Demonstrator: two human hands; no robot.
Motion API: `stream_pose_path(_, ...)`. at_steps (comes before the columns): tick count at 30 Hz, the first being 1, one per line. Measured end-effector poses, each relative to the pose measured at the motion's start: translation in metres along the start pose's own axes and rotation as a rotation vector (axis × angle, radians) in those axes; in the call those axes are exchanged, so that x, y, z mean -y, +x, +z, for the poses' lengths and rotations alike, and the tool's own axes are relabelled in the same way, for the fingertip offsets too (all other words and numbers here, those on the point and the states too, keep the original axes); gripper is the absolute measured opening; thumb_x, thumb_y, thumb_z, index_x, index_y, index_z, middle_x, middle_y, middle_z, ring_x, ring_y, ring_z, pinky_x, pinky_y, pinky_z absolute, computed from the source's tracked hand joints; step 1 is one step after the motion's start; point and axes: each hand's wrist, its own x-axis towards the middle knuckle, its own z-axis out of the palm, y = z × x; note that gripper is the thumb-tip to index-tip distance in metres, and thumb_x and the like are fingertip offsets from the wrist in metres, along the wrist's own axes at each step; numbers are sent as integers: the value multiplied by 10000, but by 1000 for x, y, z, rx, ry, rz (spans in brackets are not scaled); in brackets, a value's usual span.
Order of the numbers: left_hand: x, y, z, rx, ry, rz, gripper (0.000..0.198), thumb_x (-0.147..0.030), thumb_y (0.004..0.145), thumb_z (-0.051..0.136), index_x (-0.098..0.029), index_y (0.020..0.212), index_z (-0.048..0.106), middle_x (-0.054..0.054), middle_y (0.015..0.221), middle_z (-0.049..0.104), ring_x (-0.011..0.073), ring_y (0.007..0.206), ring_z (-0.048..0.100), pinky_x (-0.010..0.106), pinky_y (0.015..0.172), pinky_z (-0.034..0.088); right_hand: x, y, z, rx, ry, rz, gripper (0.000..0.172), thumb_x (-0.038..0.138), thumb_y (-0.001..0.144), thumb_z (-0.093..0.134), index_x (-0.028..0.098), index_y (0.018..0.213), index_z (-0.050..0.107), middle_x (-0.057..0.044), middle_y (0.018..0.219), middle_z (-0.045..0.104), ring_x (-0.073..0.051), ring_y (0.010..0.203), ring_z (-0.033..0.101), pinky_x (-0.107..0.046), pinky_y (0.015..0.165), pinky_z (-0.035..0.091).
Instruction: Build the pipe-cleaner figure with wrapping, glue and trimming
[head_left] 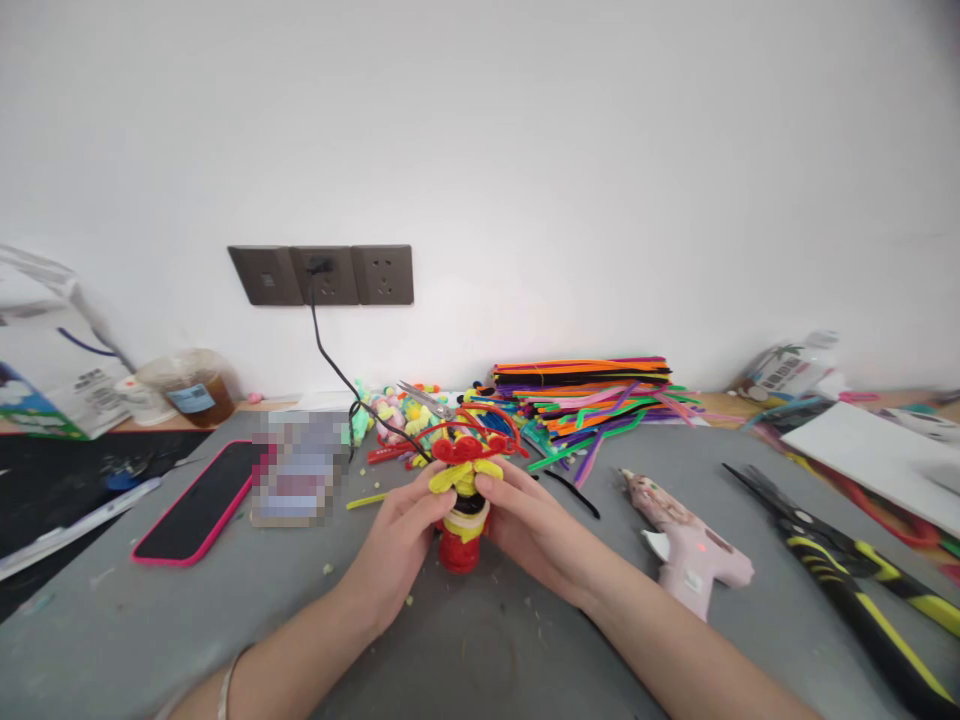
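Observation:
A small pipe-cleaner figure point(460, 550) in red, yellow and black stands upright between my hands at the middle of the table. Two long red loops arch up from its red top, and yellow leaf-like pieces spread just below. My left hand point(409, 525) is closed around its left side, thumb pressed on the yellow piece. From the right, my right hand point(525, 515) grips it too, its thumb at the other end of the yellow piece. The fingers behind the figure are hidden.
Bundled pipe cleaners point(581, 375) lie by the wall, with scissors point(426, 400) and pompoms left of them. A pink glue gun point(686, 550) and long-nosed pliers point(832, 570) lie right. A phone point(199, 505) lies left; a black cord point(322, 345) runs from the socket behind my hands.

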Motion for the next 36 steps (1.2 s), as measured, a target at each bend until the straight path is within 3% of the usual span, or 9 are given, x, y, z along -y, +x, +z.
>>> stream_pose_path(24,0,-2,0,17,34,-8,361,-421,681,881,-211,974,862,99,1415,695,420,1455,448,516,1221,322,-4,1,-4,1,1,-2,311,415,783,872,221,989,744,-38,1035,786,-207,955,704,-324,881,508)
stream_pose_path(31,-2,0,1,-14,67,-12,336,-448,632,904,-231,886,871,77,1520,613,422,1524,337,518,1246,276,-3,1,-3,20,11,-10,282,400,786,875,223,970,756,-27,1019,785,-187,938,702,-299,873,505)
stream_pose_path(36,-2,0,1,-12,55,-20,354,-462,613,915,-237,883,871,71,1506,624,426,1487,394,520,1235,297,-3,0,-2,11,9,-9,293,403,782,881,226,980,759,-26,1027,782,-187,949,695,-297,876,498)
